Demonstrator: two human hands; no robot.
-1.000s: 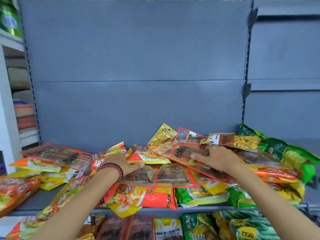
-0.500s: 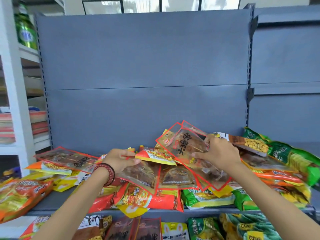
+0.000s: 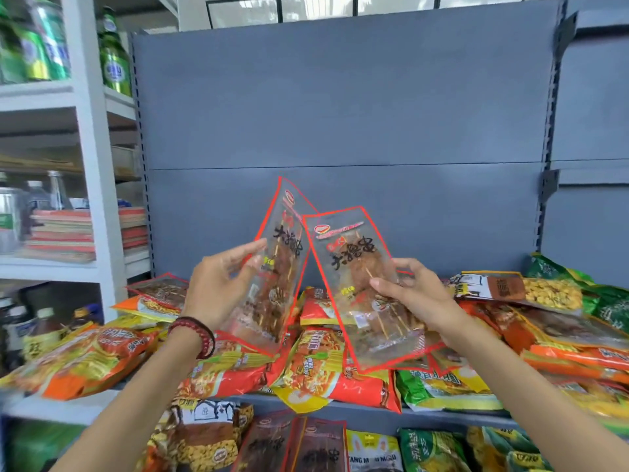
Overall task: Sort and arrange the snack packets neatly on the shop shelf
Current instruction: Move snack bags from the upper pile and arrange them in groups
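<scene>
The left hand (image 3: 218, 287) gripped a clear skewer packet (image 3: 284, 267); at three o'clock, the right hand (image 3: 417, 298) gripped its twin (image 3: 354, 267) (likely pairing matches).

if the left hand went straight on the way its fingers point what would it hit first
Beyond the clear packet it grips, the left hand would probably first meet the second packet, held by the right hand; depth is unclear.

Left hand (image 3: 218, 287) holding a clear red-edged skewer packet (image 3: 279, 267) upright, right hand (image 3: 413, 294) gripping a second clear packet (image 3: 354, 267) tilted beside it, tops touching, above a jumbled heap of orange, yellow and green snack packets (image 3: 323, 369) on the grey shelf (image 3: 367, 408), beaded bracelet (image 3: 195, 330) on left wrist
</scene>
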